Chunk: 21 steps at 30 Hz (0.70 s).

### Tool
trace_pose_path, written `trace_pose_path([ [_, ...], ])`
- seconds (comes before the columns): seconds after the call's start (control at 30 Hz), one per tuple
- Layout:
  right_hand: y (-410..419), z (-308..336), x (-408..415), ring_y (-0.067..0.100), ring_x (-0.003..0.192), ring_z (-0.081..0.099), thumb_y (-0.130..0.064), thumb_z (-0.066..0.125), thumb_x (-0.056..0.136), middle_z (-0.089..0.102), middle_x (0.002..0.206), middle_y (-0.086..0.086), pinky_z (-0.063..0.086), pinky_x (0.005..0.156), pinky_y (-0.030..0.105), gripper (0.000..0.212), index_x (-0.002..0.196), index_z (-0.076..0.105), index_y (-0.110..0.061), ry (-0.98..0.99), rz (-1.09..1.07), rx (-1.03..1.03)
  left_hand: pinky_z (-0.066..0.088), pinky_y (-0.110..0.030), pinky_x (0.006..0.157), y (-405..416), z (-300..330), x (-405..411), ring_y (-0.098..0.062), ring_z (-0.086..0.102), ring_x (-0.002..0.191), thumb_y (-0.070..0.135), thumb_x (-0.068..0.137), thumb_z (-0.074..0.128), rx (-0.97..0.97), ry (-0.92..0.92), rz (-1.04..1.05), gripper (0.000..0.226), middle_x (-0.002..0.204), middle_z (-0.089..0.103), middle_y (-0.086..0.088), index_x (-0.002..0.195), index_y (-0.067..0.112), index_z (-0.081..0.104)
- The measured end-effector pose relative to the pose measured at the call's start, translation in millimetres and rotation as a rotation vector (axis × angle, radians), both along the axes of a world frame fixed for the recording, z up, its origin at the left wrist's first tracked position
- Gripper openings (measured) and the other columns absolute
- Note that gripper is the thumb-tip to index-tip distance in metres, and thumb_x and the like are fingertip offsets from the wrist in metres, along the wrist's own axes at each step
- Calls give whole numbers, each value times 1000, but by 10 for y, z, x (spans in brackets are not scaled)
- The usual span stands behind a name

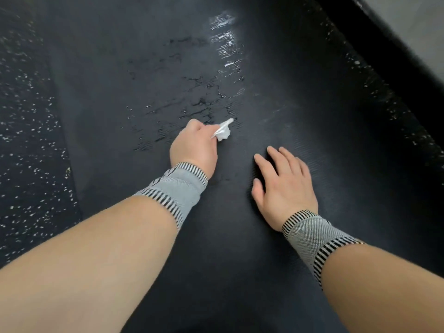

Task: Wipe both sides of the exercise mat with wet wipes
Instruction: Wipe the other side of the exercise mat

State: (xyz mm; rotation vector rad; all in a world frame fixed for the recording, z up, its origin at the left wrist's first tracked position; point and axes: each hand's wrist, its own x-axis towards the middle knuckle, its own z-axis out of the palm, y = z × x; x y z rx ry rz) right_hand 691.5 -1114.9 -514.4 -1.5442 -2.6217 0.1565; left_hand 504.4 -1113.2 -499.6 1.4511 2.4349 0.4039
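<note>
Two bare arms with grey striped wristbands reach up from the bottom of the frame onto the dark ribbed exercise mat [240,236]: the right hand [284,186] lies flat with fingers spread, and the left hand [194,146] grips a crumpled white wet wipe [223,132]. Wet streaks shine at the middle and top, so I think this side is partly wiped, the dry right and bottom parts remain, and the other side may too. The speckled black floor [26,140] borders the mat's left edge, a dark wall base [394,58] crowds the upper right, and open mat lies ahead.

Dim, soft light; white glare on wet mat [223,39]; blurred, warped edges.
</note>
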Motion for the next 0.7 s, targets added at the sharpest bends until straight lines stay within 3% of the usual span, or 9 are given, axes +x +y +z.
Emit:
trace_pose_path([
  [0.1, -5, -17, 5, 29, 130, 41, -41, 37, 83, 51, 136, 9, 26, 108, 44, 53, 128, 55, -19, 7, 8, 6, 46, -36, 81, 217, -33, 126, -25, 55, 95, 24, 101, 42, -24, 13, -44, 34, 112, 50, -3, 127, 34, 63],
  [0.23, -16, -4, 19, 28, 130, 42, -42, 35, 83, 52, 136, 8, 30, 108, 44, 54, 127, 56, -18, 14, -9, 14, 35, -26, 72, -201, -28, -106, -16, 49, 86, 22, 101, 47, 3, 32, -70, 35, 101, 44, 8, 128, 35, 63],
  [0.37, -1, 12, 13, 28, 129, 44, -43, 34, 83, 53, 134, 8, 31, 107, 44, 54, 126, 57, -19, 9, -18, 10, 34, -26, 71, -358, -65, -230, -20, 55, 87, 21, 98, 52, 47, 64, -7, 30, 103, 53, 2, 123, 27, 69],
  [0.47, -3, 1, 15, 28, 129, 43, -43, 34, 83, 53, 135, 8, 31, 107, 44, 55, 126, 57, -18, 14, -12, 11, 31, -26, 67, 10, -101, -8, -15, 49, 80, 31, 97, 44, 23, -9, 86, 30, 92, 46, 12, 116, 26, 67],
  [0.6, 10, -2, 13, 28, 129, 43, -42, 34, 83, 52, 135, 9, 30, 107, 44, 54, 126, 57, -17, 24, -2, 13, 45, -35, 85, 235, -4, 397, -22, 54, 99, 26, 100, 46, 19, -33, -126, 30, 111, 52, 2, 124, 29, 63],
  [0.7, 3, 0, 30, 29, 128, 43, -40, 35, 83, 52, 134, 10, 31, 107, 44, 54, 125, 57, -15, 53, -19, 10, 42, -29, 72, -241, 32, 348, -16, 51, 83, 22, 95, 57, 37, -3, -212, 27, 101, 54, 4, 120, 25, 68],
])
